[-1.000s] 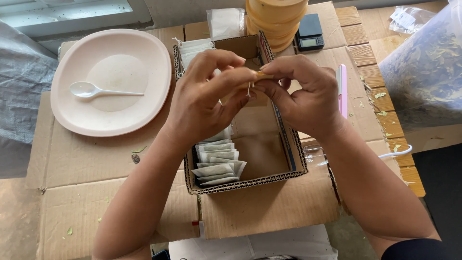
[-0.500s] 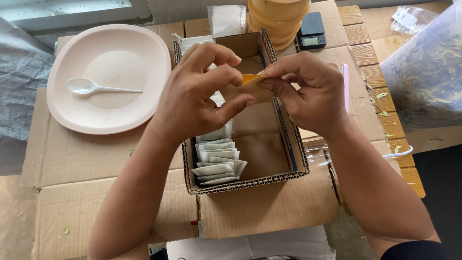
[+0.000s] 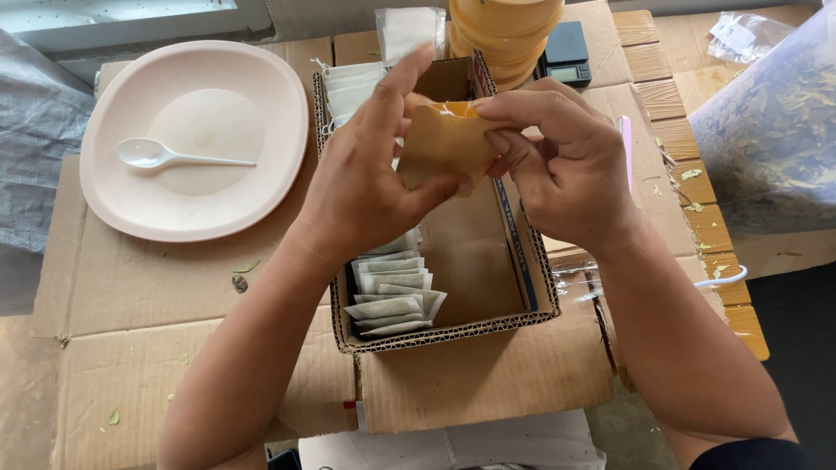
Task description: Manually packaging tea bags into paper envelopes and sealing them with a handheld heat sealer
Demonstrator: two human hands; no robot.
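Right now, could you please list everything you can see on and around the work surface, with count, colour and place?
paper pouch: one, tan, pinched between both hands above the box
cardboard box: one, brown, centre, open on top
sachets: a row, too many to count, white, along the box's left side
plate: one, pale pink, upper left
spoon: one, white, lying on the plate
stacked lids: one stack, yellow, top centre
small scale: one, black, beside the stack
plastic bag of dried leaves: one, clear, right edge
flattened cardboard: brown, under everything
left hand: holds the pouch
right hand: holds the pouch
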